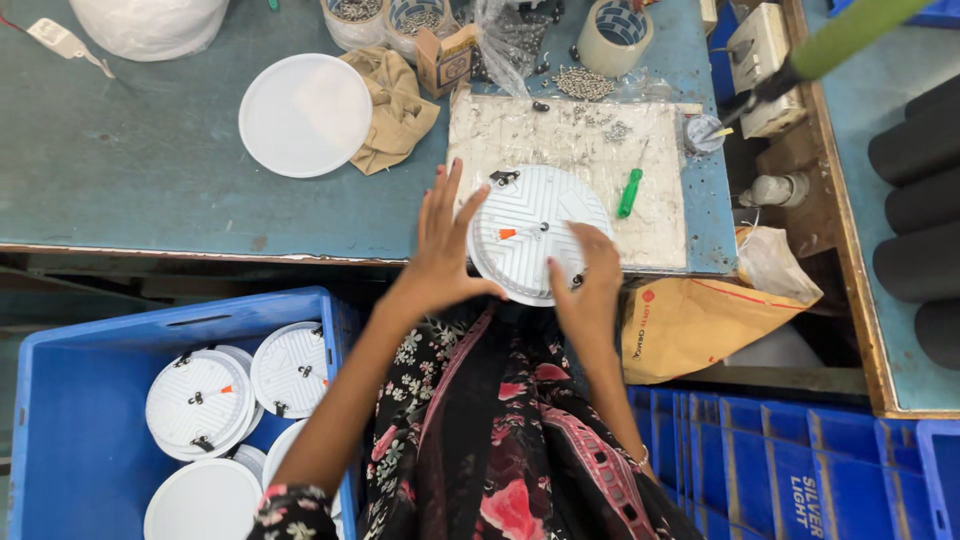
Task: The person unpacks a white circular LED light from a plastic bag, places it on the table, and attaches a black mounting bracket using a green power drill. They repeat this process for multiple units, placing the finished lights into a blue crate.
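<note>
Gripping the round white lamp housing (535, 232) ribbed back upward, your right hand (590, 290) curls on its near rim. Your left hand (445, 250), fingers spread, touches its left edge. Round, it shows no long axis.

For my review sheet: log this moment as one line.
left hand: on round white light panel | right hand: gripping its near edge | panel: on work mat | green screwdriver: untouched beside it

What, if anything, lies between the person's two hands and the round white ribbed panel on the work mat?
Nothing visible. The left hand and right hand already rest on the rim of the round white ribbed panel. The green-handled screwdriver lies apart, beside it.
</note>
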